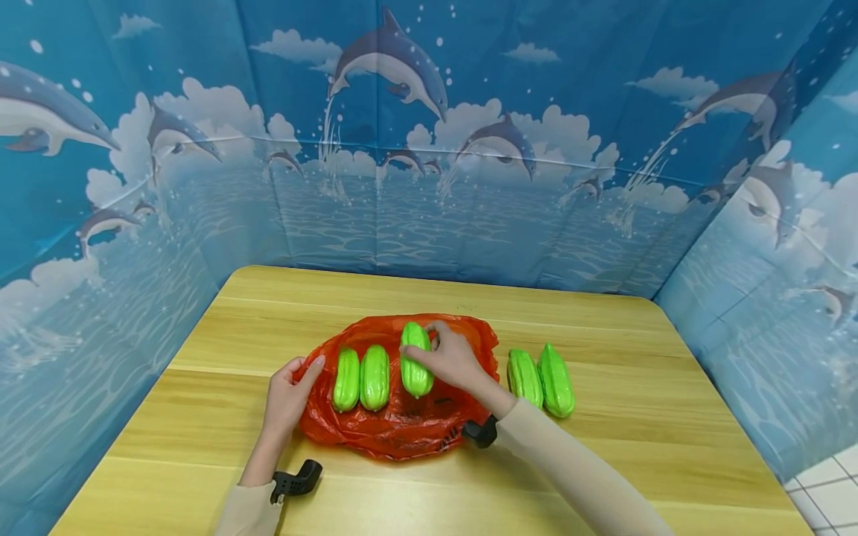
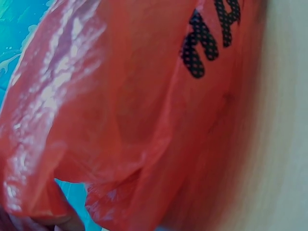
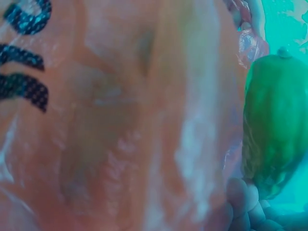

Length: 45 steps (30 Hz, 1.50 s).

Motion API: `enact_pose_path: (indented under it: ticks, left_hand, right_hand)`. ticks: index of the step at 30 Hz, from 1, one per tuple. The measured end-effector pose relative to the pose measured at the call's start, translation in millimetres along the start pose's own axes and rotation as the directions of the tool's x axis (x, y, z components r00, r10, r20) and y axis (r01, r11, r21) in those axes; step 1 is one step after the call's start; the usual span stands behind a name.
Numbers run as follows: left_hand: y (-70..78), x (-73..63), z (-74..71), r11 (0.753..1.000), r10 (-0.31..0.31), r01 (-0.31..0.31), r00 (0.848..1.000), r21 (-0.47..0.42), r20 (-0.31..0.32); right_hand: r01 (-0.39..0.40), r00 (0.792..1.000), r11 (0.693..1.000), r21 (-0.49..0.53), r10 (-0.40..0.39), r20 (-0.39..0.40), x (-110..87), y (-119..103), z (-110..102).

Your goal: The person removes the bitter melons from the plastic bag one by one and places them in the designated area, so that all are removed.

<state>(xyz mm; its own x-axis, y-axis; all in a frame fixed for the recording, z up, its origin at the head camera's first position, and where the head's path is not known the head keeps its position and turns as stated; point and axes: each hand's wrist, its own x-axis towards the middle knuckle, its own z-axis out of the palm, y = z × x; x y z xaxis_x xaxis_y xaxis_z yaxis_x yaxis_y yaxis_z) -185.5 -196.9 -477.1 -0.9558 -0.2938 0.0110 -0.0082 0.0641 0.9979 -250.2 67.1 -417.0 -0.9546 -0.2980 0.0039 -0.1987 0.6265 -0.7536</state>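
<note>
My right hand [image 1: 453, 359] grips a bright green ribbed gourd [image 1: 416, 360] above the middle of a red plastic bag [image 1: 395, 439]. In the right wrist view this gourd [image 3: 274, 120] stands upright with a small nub on top, fingers [image 3: 240, 197] at its lower end. My left hand [image 1: 287, 394] pinches the bag's left edge. Two similar gourds, one on the left [image 1: 346, 380] and one beside it [image 1: 375, 377], lie side by side on the bag. The left wrist view is mostly filled by the red bag [image 2: 125, 96] with black print.
Two more green gourds, one nearer the bag [image 1: 525, 377] and one to its right [image 1: 555, 381], lie on the wooden table [image 1: 643, 417] right of the bag. A blue curtain [image 1: 415, 216] printed with dolphins hangs behind the table and along both sides.
</note>
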Motion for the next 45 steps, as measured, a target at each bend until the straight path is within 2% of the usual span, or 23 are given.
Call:
enact_pose_path:
  ticks: [10,45]
  left_hand:
    - [-0.1,0.0,0.6,1.0,-0.002,0.002,1.0,-0.01,0.01]
    - [-1.1,0.1,0.4,1.0,-0.006,0.006,1.0,-0.011,0.02]
  right_hand:
    - [-0.018,0.999,0.999,0.042,0.019,-0.033,1.9,1.0,-2.9]
    - [0.027,0.993,0.996,0.086,-0.017,-0.118,-7.4,-3.9,-20.3]
